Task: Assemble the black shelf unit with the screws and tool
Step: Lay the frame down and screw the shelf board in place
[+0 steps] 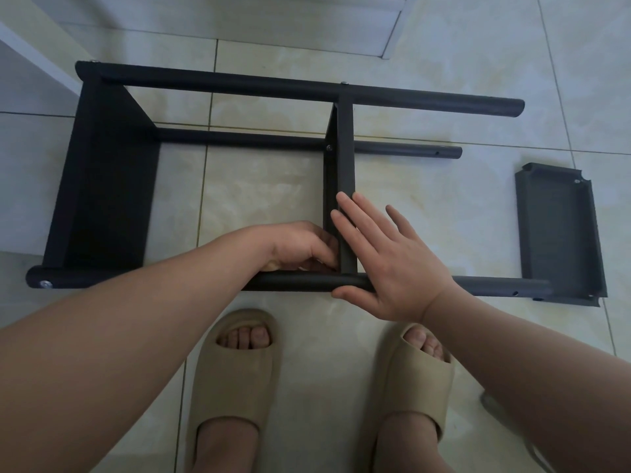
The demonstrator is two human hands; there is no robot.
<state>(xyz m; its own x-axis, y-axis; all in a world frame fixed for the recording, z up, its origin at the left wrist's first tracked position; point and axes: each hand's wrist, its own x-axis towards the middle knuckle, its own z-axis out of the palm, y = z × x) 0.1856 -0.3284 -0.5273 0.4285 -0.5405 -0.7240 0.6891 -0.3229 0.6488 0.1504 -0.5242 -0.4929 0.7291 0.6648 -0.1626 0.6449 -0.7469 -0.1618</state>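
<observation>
The black shelf unit lies on its side on the tiled floor, its near tube (290,281) running left to right in front of me. An end panel (102,182) is fixed at the left, with a silver screw head (45,284) in the tube end. A middle panel (346,148) stands between the tubes. My left hand (297,245) has its fingers curled at the inner corner where this panel meets the near tube; what they hold is hidden. My right hand (386,261) lies flat against the panel's right side, thumb under the tube. No tool is visible.
A loose dark shelf panel (560,233) lies on the floor at the right, touching the near tube's free end. My feet in beige slippers (235,370) stand just before the frame. White furniture (30,52) is at the far left, a white door frame (399,25) at the top.
</observation>
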